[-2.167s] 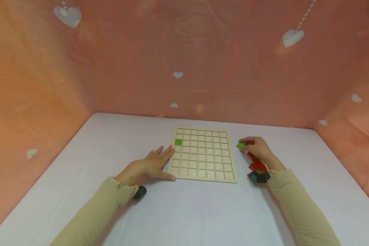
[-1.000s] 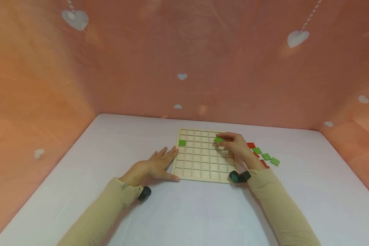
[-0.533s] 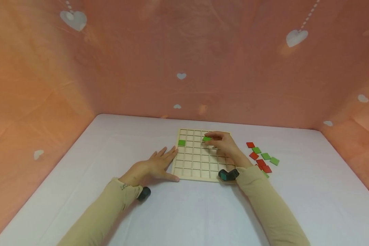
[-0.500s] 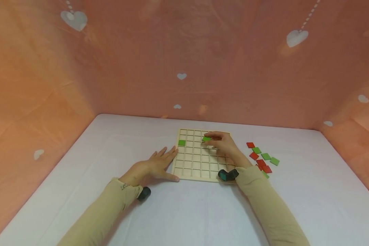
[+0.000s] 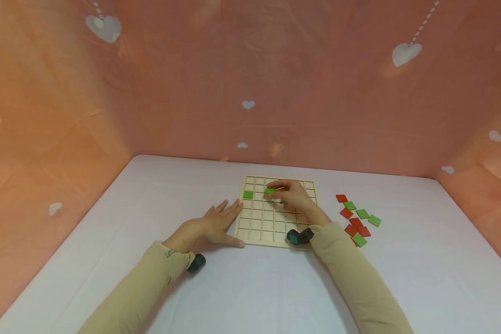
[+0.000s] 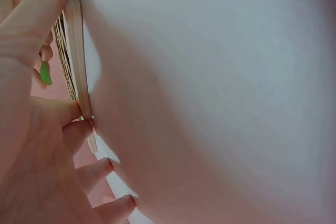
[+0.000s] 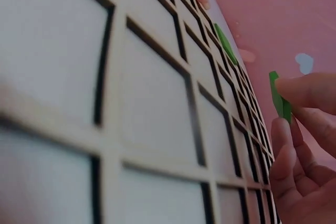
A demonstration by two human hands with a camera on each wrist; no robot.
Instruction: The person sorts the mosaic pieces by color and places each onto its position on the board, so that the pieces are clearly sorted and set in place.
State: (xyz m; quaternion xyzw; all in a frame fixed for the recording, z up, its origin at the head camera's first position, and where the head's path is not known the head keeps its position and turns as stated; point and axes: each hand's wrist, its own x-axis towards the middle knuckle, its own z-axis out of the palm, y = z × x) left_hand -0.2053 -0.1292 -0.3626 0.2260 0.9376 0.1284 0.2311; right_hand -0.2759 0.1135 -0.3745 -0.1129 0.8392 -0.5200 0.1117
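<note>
A pale wooden grid board point(image 5: 261, 227) with square cells lies on the table. One green square tile point(image 5: 248, 195) sits in a cell at its left edge, third row from the back. My right hand point(image 5: 294, 194) is over the board and pinches another green tile point(image 7: 281, 98) between thumb and fingertips, apart from the cells in the right wrist view. My left hand point(image 5: 217, 227) lies with spread, straight fingers against the board's left edge, its thumb at the front left corner. In the left wrist view, those fingers point(image 6: 89, 174) touch the board's side and the table.
To the right of the board lie loose tiles: several red tiles point(image 5: 346, 213) and several green tiles point(image 5: 362, 214), some overlapping. The white table point(image 5: 242, 292) ends at a pink cloth wall point(image 5: 317, 116) with heart prints. A dark wrist camera point(image 5: 299, 236) hangs low over the board's front.
My right hand has carried the pinched green tile from beside the loose tiles leftward over the board, towards the placed tile. My left hand stays at the board's left edge.
</note>
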